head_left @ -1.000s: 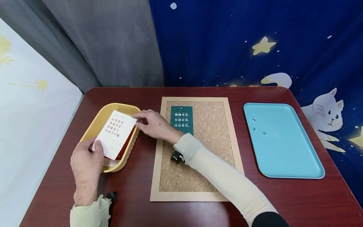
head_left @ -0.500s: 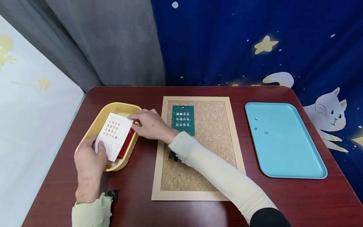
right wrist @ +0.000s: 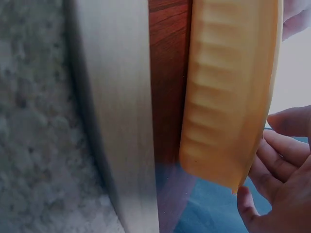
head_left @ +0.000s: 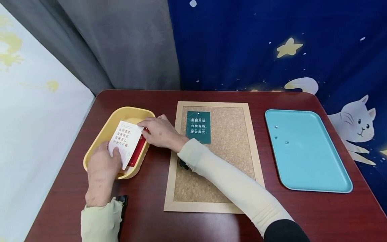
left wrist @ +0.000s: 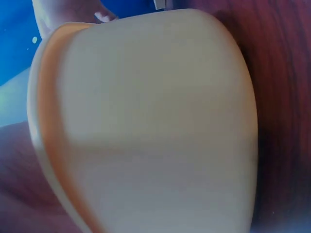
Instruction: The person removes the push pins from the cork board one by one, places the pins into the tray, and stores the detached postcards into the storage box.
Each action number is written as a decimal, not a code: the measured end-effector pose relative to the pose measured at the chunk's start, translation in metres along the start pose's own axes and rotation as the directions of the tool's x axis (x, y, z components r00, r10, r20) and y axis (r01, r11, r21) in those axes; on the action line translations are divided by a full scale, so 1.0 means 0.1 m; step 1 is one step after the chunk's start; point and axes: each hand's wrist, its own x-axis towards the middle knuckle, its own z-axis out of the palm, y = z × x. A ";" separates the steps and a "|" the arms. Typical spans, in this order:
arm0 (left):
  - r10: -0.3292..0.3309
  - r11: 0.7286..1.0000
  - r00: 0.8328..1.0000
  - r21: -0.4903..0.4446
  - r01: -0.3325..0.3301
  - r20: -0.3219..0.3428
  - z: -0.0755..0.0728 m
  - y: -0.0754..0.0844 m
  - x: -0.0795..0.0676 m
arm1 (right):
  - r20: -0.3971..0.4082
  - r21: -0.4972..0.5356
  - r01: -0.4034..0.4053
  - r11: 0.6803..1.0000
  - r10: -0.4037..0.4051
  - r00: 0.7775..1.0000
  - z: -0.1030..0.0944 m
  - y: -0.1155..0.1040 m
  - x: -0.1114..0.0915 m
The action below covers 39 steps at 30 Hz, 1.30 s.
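A white card (head_left: 124, 136) printed with red Chinese characters is held tilted over the yellow basket (head_left: 101, 134) at the left of the table. My left hand (head_left: 102, 164) grips its lower left edge, thumb on the printed face and the other fingers mostly hidden behind. At the upper right corner, my right hand (head_left: 160, 131) pinches the card between thumb and forefinger, just over the basket's right rim. Beneath it in the basket lies a red card (head_left: 137, 151), partly covered. In the right wrist view, the fingers of my right hand (right wrist: 282, 170) reach past the basket rim.
A framed cork board (head_left: 229, 151) lies mid-table, under my right forearm. A dark green card (head_left: 198, 137) with white characters is on its upper left, a pin near the card's top. A blue tray (head_left: 311, 158) at right carries several small clear pins (head_left: 287, 142).
The white card has sunk slightly lower into the basket, both hands staying on it, and more of the red card shows beside it. The head view has shifted a little.
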 end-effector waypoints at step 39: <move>0.045 0.999 0.998 0.013 -0.044 -0.036 0.02 0.04 0.01 | -0.004 -0.004 -0.015 1.000 0.015 1.000 0.05 0.07 0.17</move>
